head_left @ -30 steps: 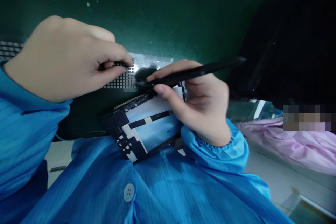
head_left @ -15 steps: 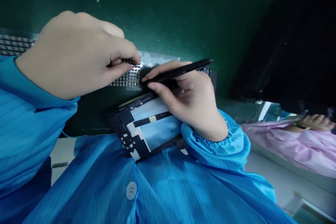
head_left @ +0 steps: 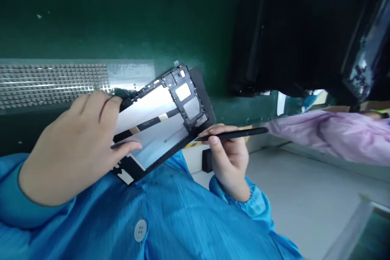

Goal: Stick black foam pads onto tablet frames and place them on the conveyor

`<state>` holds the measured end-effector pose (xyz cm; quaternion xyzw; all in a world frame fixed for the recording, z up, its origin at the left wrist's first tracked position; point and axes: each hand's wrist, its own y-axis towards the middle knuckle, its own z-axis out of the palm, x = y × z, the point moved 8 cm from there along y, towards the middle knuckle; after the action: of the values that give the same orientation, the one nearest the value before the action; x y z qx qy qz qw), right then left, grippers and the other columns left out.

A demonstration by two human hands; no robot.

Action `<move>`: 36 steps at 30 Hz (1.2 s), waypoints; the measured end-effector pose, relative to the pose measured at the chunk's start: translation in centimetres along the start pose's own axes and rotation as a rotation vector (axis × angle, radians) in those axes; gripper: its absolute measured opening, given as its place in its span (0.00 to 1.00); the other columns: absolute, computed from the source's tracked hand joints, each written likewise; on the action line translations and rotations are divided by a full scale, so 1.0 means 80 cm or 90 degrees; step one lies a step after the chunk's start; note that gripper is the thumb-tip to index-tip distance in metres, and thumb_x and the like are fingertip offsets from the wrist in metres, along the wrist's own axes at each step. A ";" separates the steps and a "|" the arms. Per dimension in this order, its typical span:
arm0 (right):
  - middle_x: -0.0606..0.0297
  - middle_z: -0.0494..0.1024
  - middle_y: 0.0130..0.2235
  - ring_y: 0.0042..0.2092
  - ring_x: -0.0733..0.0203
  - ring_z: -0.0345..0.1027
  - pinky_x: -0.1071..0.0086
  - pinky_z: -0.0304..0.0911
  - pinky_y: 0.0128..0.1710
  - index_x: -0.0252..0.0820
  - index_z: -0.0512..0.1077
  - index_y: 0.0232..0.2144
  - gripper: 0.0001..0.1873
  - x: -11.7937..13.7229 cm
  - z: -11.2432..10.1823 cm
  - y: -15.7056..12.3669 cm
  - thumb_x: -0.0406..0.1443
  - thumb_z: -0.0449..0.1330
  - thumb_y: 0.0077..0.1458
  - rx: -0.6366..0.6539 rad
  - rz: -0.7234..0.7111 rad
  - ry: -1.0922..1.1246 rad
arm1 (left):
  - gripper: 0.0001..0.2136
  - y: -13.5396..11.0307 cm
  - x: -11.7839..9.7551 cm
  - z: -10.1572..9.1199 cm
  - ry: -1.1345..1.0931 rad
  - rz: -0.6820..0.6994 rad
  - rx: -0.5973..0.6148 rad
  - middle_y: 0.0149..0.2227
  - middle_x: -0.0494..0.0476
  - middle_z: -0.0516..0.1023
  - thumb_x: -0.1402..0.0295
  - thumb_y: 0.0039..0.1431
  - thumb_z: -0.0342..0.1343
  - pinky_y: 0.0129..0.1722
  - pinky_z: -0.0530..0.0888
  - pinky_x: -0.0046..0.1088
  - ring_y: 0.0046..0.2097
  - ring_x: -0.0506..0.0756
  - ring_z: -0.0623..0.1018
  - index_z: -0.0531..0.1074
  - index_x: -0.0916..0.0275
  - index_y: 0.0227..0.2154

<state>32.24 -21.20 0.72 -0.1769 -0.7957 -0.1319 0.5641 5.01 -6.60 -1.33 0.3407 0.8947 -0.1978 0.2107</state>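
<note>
An opened phone body (head_left: 158, 115) lies tilted at the front edge of the green table, its bright inner panel and dark frame facing up. My left hand (head_left: 82, 146) grips its left end, thumb across the panel and the other fingers around the far side. In my right hand (head_left: 230, 154) black tweezers (head_left: 240, 133) are pinched between thumb and fingers, their tips near the phone's lower right corner. Whether the tips hold anything is too small to tell. Behind the phone lies a clear sheet of small grey square pads (head_left: 55, 83).
A large black object (head_left: 298, 36) stands on the green table (head_left: 137, 12) at the right. Beyond it a co-worker's pink sleeve (head_left: 329, 134) reaches in. Pale floor (head_left: 292, 195) shows below the table edge.
My left hand has left the pad sheet and now holds the phone body. My right hand has moved down and right with the tweezers, off the phone's far edge. The view has shifted right.
</note>
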 end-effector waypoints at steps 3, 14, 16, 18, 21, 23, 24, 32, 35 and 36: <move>0.64 0.83 0.43 0.45 0.60 0.83 0.63 0.82 0.47 0.50 0.78 0.49 0.06 -0.006 0.003 -0.005 0.34 0.65 0.72 -0.033 -0.057 0.001 | 0.43 0.003 0.008 0.003 -0.018 -0.020 -0.005 0.57 0.72 0.73 0.29 0.58 0.55 0.63 0.72 0.76 0.65 0.87 0.72 0.72 0.52 0.68; 0.63 0.84 0.44 0.49 0.56 0.83 0.57 0.83 0.49 0.51 0.76 0.52 0.09 -0.018 0.013 0.002 0.33 0.63 0.73 -0.021 -0.107 -0.043 | 0.43 0.008 0.008 0.002 0.070 0.019 -0.022 0.53 0.68 0.73 0.25 0.59 0.48 0.52 0.77 0.66 0.57 0.80 0.76 0.63 0.44 0.70; 0.63 0.84 0.44 0.49 0.57 0.83 0.59 0.82 0.45 0.50 0.76 0.52 0.11 -0.013 0.015 0.004 0.31 0.63 0.72 -0.015 -0.123 -0.059 | 0.43 0.007 0.008 0.001 0.065 0.015 -0.024 0.52 0.68 0.73 0.25 0.59 0.49 0.52 0.77 0.66 0.56 0.80 0.76 0.65 0.45 0.69; 0.63 0.85 0.44 0.47 0.56 0.82 0.58 0.81 0.45 0.50 0.77 0.52 0.14 -0.004 0.016 0.005 0.28 0.65 0.69 0.003 -0.158 -0.101 | 0.43 0.007 0.010 -0.001 0.065 0.008 -0.024 0.52 0.69 0.73 0.25 0.59 0.49 0.52 0.78 0.68 0.55 0.81 0.76 0.65 0.46 0.70; 0.61 0.86 0.45 0.48 0.50 0.83 0.50 0.80 0.48 0.51 0.81 0.49 0.13 0.009 -0.002 0.001 0.29 0.66 0.66 -0.041 -0.194 -0.132 | 0.45 0.010 0.009 -0.005 0.074 0.014 -0.020 0.51 0.70 0.72 0.26 0.60 0.47 0.52 0.78 0.71 0.55 0.83 0.76 0.63 0.48 0.72; 0.60 0.86 0.45 0.48 0.48 0.82 0.49 0.79 0.47 0.51 0.82 0.41 0.09 0.008 -0.022 -0.008 0.32 0.62 0.67 -0.108 -0.155 -0.102 | 0.46 0.012 0.001 -0.005 0.068 0.043 -0.018 0.55 0.72 0.73 0.29 0.63 0.48 0.56 0.77 0.73 0.59 0.84 0.75 0.59 0.50 0.76; 0.61 0.86 0.43 0.45 0.49 0.83 0.51 0.79 0.44 0.50 0.80 0.36 0.10 0.005 -0.023 -0.015 0.32 0.60 0.67 -0.102 -0.121 -0.087 | 0.45 0.011 -0.006 -0.004 0.058 0.058 -0.019 0.58 0.73 0.73 0.31 0.65 0.49 0.59 0.76 0.74 0.61 0.84 0.74 0.57 0.52 0.77; 0.66 0.92 0.46 0.35 0.51 0.89 0.65 0.83 0.26 0.69 0.64 0.74 0.43 0.019 0.047 -0.083 0.34 0.71 0.63 0.071 -0.056 0.050 | 0.39 -0.022 -0.078 0.006 -0.155 0.107 -0.169 0.67 0.72 0.76 0.47 0.71 0.62 0.61 0.83 0.63 0.64 0.75 0.79 0.58 0.52 0.79; 0.63 0.91 0.52 0.46 0.53 0.90 0.64 0.87 0.42 0.62 0.73 0.67 0.30 0.011 0.023 -0.038 0.36 0.70 0.66 -0.086 0.075 0.051 | 0.40 -0.029 -0.073 -0.019 -0.214 0.124 -0.290 0.73 0.71 0.70 0.49 0.76 0.57 0.63 0.84 0.47 0.69 0.67 0.77 0.48 0.55 0.82; 0.62 0.91 0.53 0.46 0.52 0.89 0.63 0.86 0.44 0.58 0.76 0.64 0.28 0.016 0.025 -0.005 0.38 0.73 0.64 -0.100 0.092 0.069 | 0.38 -0.033 -0.064 -0.032 -0.236 0.114 -0.350 0.75 0.72 0.66 0.51 0.78 0.55 0.65 0.83 0.45 0.72 0.66 0.74 0.48 0.57 0.82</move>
<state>29.96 -20.57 1.24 -0.2702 -0.7365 -0.1619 0.5986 6.03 -9.88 3.97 0.3067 0.8275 0.0116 0.4701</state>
